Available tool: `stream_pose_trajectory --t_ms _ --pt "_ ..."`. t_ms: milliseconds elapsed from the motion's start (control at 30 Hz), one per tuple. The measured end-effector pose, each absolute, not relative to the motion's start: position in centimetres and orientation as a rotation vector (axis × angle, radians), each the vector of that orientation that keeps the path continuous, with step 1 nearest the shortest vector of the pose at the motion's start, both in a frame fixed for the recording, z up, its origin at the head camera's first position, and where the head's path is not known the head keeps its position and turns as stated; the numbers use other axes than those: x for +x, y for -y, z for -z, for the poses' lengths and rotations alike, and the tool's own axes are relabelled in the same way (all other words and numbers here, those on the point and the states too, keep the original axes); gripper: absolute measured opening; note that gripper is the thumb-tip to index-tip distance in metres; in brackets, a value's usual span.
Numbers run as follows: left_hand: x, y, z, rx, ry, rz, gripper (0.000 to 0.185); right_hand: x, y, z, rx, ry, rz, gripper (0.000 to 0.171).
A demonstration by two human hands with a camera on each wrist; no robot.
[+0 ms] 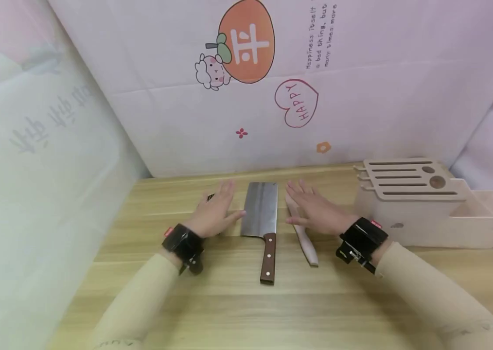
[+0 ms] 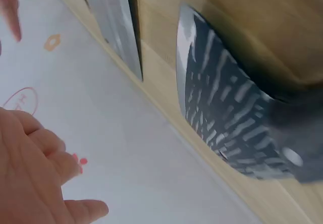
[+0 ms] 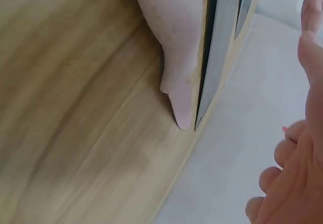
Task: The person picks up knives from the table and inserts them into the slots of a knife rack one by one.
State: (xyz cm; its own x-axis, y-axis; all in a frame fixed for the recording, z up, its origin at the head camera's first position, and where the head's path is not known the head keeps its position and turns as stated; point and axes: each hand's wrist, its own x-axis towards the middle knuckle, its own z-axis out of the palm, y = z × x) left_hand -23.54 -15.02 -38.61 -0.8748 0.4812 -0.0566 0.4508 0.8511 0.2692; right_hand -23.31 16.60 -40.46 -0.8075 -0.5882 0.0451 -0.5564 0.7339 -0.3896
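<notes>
A cleaver [image 1: 260,209] with a broad steel blade and a brown riveted handle lies between the hands, its handle towards me. My left hand [image 1: 216,214], fingers extended and thumb out, is just left of it, the thumb tip overlapping the blade's edge in the head view. Beneath that hand is a knife with a dark, white-streaked blade [image 2: 222,103], largely hidden in the head view. On the other side, my right hand [image 1: 318,210] spreads over a slim pale-pink knife [image 1: 307,245], covering part of it. Neither hand grips anything.
A beige knife block [image 1: 408,209] with slots and round holes stands at the right, with an open tray section [image 1: 487,228] beside it. A printed white cloth [image 1: 176,131] rises behind the wooden table [image 1: 237,316], and more cloth hangs at both sides.
</notes>
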Motion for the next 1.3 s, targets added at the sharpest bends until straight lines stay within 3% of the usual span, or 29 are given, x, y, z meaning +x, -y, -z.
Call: stream_pose_trajectory --t_ms 567,800,1300 --pt "-19.8 20.6 39.0 0.964 -2.838 -0.432 0.075 -19.1 -19.3 39.6 -1.059 -2.788 0.605 0.085" --pt "-18.5 22.1 39.5 1.142 -2.798 -0.494 0.051 -16.4 -20.7 40.0 -1.109 -2.773 0.629 0.085" --pt "-16.7 24.5 41.7 1.109 -2.69 -0.441 0.064 -10.8 -27.0 39.8 -1.036 -2.861 0.69 0.083"
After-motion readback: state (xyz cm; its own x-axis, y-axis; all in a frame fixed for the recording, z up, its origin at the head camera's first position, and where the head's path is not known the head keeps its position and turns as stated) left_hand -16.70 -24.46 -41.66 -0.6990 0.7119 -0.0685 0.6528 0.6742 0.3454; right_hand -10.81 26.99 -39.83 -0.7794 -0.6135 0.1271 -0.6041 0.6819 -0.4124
